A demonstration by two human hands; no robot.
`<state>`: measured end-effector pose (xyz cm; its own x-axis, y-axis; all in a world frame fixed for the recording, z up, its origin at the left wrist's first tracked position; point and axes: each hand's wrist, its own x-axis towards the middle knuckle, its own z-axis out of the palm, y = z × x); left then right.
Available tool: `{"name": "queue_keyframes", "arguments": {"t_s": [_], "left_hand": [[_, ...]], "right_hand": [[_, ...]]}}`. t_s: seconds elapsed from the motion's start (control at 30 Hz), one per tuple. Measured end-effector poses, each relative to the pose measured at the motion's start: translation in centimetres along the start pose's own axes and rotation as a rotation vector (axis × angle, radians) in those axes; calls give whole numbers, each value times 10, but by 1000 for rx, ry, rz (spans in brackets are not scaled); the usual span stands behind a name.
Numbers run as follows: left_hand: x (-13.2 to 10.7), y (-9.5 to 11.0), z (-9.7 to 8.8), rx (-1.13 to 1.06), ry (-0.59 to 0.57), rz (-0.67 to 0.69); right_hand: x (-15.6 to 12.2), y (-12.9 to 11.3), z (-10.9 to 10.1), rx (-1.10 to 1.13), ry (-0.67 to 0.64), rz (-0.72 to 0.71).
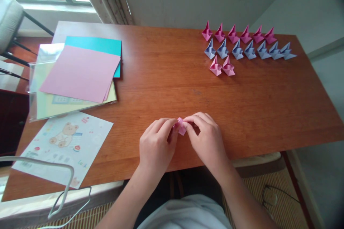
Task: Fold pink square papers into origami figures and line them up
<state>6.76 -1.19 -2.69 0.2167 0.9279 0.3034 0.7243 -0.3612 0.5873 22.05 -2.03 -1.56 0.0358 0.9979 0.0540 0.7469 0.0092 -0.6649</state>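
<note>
My left hand (156, 146) and my right hand (206, 139) meet over the near middle of the wooden table (166, 75). Both pinch a small folded piece of pink paper (181, 126) between their fingertips, just above the tabletop. Most of the paper is hidden by my fingers.
Finished folded paper figures stand at the far right: a row of dark pink ones (238, 35), a row of blue ones (249, 50), and two light pink ones (221, 67). A stack of coloured sheets (80, 73) in a clear sleeve lies at the left, with a bear-printed sheet (64, 143) nearer me.
</note>
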Motion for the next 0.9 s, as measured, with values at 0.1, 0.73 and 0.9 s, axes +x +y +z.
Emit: {"name": "queue_keyframes", "arguments": {"t_s": [0.1, 0.73, 0.9], "left_hand": [[0, 0, -1, -2, -6, -4], [-3, -4, -3, -17, -85, 52], [-4, -9, -6, -28, -124, 142]], "right_hand": [[1, -2, 0, -7, 8, 13], [-12, 20, -5, 10, -33, -193], [-17, 18, -7, -87, -49, -262]]}}
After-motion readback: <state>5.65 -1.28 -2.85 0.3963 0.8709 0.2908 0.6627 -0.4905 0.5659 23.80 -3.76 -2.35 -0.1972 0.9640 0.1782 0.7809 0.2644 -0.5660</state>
